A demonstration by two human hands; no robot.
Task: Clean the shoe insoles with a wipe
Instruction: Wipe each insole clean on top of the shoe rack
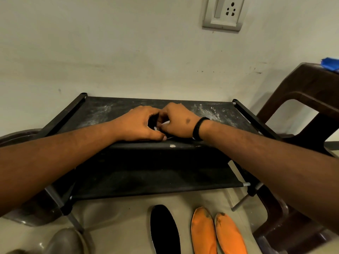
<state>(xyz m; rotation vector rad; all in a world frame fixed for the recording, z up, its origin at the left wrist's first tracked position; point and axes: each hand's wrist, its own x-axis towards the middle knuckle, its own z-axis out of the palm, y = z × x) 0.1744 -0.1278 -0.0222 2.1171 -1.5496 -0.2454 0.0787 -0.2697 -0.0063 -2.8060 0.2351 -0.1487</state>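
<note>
Black fabric, dusted with white powder, forms the top shelf of the shoe rack (113, 114) where we have brought both hands together. Our left hand (139, 123) and our right hand (178, 121) meet near the front edge of that shelf, fingers curled, pinching between them a small white scrap that looks like the wipe (165, 124); only a sliver of it shows, so we cannot tell how it is folded. A black band (199, 128) circles our right wrist.

Down on the pale floor (119, 217) in front of the rack lie the insoles, well apart from our hands: a black insole (165, 230) on the left, then two orange insoles side by side, one (203, 233) just beside the other (229, 235), both smudged dark at their toe ends. A brown plastic chair (300, 99) stands to the right of the rack, and a wall socket (224, 12) sits above on the wall.
</note>
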